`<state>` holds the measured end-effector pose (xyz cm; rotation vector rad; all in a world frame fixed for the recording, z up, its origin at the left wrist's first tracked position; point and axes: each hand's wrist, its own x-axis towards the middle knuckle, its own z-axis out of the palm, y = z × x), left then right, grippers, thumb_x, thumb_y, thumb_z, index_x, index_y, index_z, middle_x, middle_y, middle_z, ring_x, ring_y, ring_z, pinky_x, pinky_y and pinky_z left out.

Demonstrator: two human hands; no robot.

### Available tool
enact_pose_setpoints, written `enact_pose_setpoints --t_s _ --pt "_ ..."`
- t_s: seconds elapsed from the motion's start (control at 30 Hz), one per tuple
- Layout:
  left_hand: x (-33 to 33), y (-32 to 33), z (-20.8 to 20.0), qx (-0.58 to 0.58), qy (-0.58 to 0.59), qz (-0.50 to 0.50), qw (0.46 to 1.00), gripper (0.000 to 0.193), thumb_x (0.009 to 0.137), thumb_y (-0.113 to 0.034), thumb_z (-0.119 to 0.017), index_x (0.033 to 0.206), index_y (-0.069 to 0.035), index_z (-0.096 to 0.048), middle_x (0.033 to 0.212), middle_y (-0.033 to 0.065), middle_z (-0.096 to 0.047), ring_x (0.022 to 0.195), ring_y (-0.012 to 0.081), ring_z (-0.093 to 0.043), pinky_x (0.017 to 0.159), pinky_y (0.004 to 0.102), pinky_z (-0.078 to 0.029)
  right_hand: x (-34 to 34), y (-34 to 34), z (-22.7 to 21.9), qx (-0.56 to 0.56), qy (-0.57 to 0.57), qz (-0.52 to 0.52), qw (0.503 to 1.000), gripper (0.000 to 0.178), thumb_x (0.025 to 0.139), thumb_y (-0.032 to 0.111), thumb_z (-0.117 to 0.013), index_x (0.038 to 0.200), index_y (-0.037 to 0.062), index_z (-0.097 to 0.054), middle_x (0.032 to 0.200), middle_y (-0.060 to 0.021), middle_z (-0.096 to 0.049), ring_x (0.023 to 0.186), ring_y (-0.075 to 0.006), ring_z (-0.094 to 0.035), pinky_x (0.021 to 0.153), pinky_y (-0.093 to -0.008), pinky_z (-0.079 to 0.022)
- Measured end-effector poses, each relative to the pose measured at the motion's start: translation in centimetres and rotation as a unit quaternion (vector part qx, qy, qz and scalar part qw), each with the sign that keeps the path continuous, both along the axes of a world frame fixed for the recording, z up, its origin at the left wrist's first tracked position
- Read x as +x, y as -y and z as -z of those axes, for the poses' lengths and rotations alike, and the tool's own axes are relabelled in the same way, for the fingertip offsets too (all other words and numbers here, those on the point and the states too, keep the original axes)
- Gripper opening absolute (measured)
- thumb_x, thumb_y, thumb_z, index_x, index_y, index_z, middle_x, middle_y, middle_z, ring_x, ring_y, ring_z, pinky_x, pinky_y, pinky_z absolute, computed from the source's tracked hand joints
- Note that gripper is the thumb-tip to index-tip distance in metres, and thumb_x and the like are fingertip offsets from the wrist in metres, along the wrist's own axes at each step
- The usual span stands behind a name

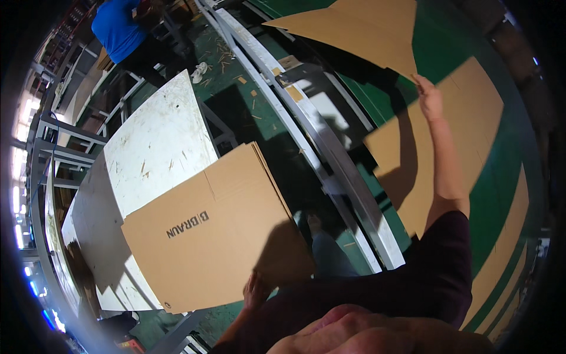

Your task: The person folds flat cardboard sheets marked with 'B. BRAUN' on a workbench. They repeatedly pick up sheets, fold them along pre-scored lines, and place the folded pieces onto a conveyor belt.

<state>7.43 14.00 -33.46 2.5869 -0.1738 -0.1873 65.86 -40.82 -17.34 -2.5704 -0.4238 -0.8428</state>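
Note:
A stack of flat brown cardboard sheets (pixel 218 236) with dark printing lies on a white table (pixel 159 135) to the left. My left hand (pixel 256 291) touches the near edge of that stack, its fingers extended against the cardboard. Far out to the right, my right arm is stretched forward. My right hand (pixel 430 99) grips the corner of another cardboard sheet (pixel 359 29), which is raised and tilted and casts a shadow below. Beneath my right arm, a further cardboard sheet (pixel 471 118) lies flat on a green surface (pixel 439 35).
A metal rail frame (pixel 318 141) runs between the white table and the green surface. More cardboard (pixel 501 253) lies at the far right. A person in a blue shirt (pixel 118 29) stands at the upper left. Scraps (pixel 224 56) litter the green floor.

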Motion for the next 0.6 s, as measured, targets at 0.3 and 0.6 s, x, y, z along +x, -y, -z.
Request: enact_pose_setpoints --t_s 0.3,0.6 --pt "0.8 -0.3 0.6 0.069 0.037 0.072 0.994 0.075 0.070 -0.023 -0.077 0.129 0.008 -0.042 0.143 0.0211 -0.033 0.134 0.0384 -0.031 0.109 0.0461 -0.032 -32.5 -6.9 -28.5 0.161 0.290 0.118 0.936 0.027 0.095 0.024 -0.058 0.104 0.0007 -0.067 0.098 -0.0031 -0.065 0.093 -0.0101 -0.058 0.084 -0.0244 -0.046" --pt "0.3 -0.7 2.3 0.191 0.109 0.121 0.968 0.071 0.070 -0.031 -0.072 0.122 0.011 -0.048 0.137 0.0260 -0.042 0.134 0.0391 -0.033 0.112 0.0403 -0.029 -24.8 0.6 -18.2 0.395 0.055 0.139 0.907 0.025 0.089 0.023 -0.059 0.097 0.0000 -0.062 0.097 -0.0101 -0.066 0.091 -0.0196 -0.060 0.081 -0.0330 -0.046"
